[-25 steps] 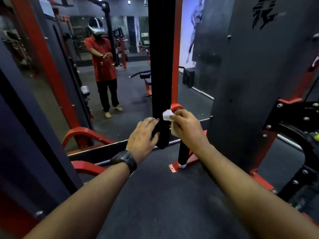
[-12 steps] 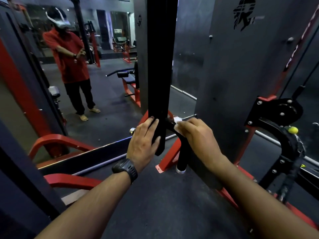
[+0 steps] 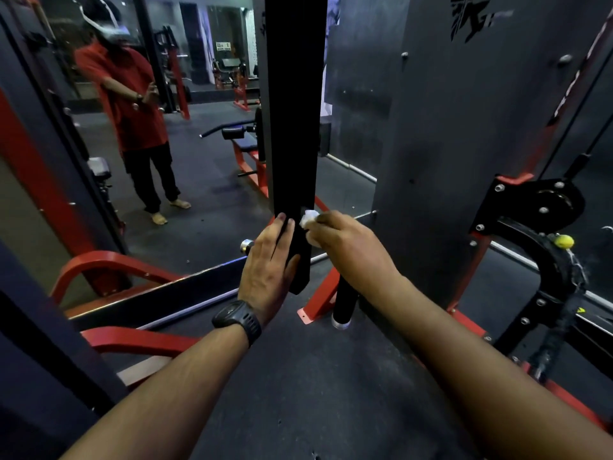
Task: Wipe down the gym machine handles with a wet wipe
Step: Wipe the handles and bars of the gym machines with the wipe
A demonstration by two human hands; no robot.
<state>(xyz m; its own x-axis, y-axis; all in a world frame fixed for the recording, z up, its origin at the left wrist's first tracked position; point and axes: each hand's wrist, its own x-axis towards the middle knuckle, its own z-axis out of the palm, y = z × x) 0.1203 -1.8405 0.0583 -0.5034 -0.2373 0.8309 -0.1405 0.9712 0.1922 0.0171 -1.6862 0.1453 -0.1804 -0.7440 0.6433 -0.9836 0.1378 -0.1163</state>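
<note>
A black flat hanging handle strap (image 3: 293, 134) drops down the middle of the view and ends near my hands. My left hand (image 3: 268, 267), with a black watch on the wrist, lies against the strap's lower left side, fingers straight and thumb curled round its edge. My right hand (image 3: 348, 247) pinches a crumpled white wet wipe (image 3: 308, 218) and presses it to the strap's right edge. A black cylindrical grip (image 3: 345, 302) hangs below my right hand; its upper part is hidden by that hand.
A wall mirror (image 3: 199, 180) ahead reflects a person in a red shirt and gym benches. A tall dark machine panel (image 3: 464, 144) stands at right beside a black pulley bracket (image 3: 537, 210). Red curved frame bars (image 3: 109, 263) sit low left. Dark rubber floor (image 3: 298, 393) lies below.
The view has shifted a little to the right. My right hand with the wipe has stayed at the strap's right edge, and my left hand has stayed flat on the lower strap.
</note>
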